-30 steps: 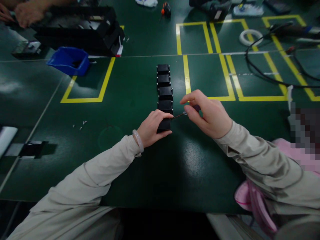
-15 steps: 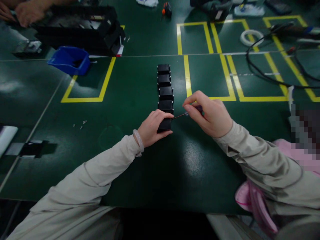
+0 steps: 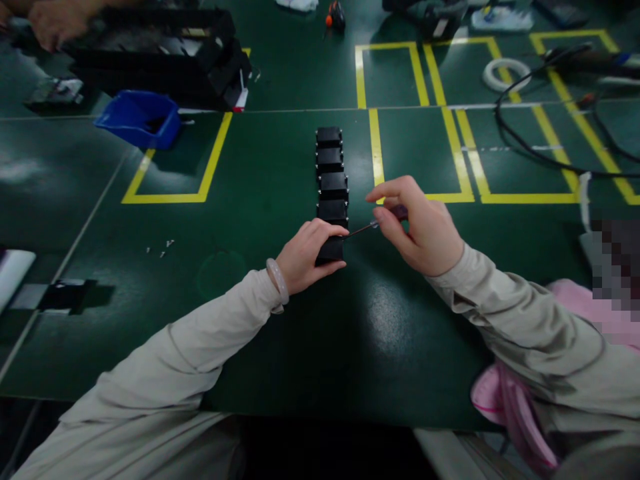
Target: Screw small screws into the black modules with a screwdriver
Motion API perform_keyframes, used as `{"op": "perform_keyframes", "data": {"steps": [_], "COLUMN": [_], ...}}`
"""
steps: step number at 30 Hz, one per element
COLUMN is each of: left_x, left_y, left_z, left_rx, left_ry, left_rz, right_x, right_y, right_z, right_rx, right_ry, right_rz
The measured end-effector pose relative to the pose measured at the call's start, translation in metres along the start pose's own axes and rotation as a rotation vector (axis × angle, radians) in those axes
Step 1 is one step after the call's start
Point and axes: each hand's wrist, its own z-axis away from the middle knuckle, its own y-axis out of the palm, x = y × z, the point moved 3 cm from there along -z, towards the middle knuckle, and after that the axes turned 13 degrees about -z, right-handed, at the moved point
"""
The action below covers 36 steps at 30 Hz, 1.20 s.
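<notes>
My left hand (image 3: 309, 257) grips the nearest black block (image 3: 330, 251), thumb along its near edge and fingers over its far side. Beyond it runs a column of several similar black blocks (image 3: 333, 182) with small shiny screws at their sides. My right hand (image 3: 420, 227) holds a screwdriver (image 3: 364, 229) by its dark handle, thumb against the handle and forefinger lifted off. The thin shaft slants down to the left, its tip at the right side of the held block, by my left fingertips. The exact contact at the tip is too small to tell.
Several small screws (image 3: 167, 247) lie on the green table at left. A blue bin (image 3: 140, 120) stands near a long black housing (image 3: 165, 60), where another person's hand (image 3: 60, 23) shows. A tape roll (image 3: 506, 75) and black cable (image 3: 525, 147) lie at right.
My right forefinger has lifted away from the screwdriver, and the fingers have opened a little around its handle. My left hand and the blocks stay in place.
</notes>
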Motion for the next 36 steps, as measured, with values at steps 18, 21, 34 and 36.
{"op": "perform_keyframes", "data": {"steps": [18, 21, 34, 36], "left_x": [0.0006, 0.0001, 0.0010, 0.0014], "left_y": [-0.0002, -0.0006, 0.0005, 0.0008], "left_z": [0.0000, 0.0000, 0.0002, 0.0003], "left_rx": [-0.008, -0.005, -0.010, -0.004], "left_ry": [0.005, -0.002, 0.008, -0.001], "left_rz": [0.011, 0.018, 0.005, 0.005], "right_x": [-0.0036, -0.0040, -0.0032, -0.0034], "right_y": [-0.0010, -0.0014, -0.0023, -0.0020], "right_z": [-0.0014, -0.0016, -0.0022, -0.0023], "right_rx": [-0.002, 0.013, 0.017, 0.017], "right_ry": [-0.004, 0.014, 0.018, 0.019], "right_rz": [-0.024, -0.016, 0.001, -0.010]}}
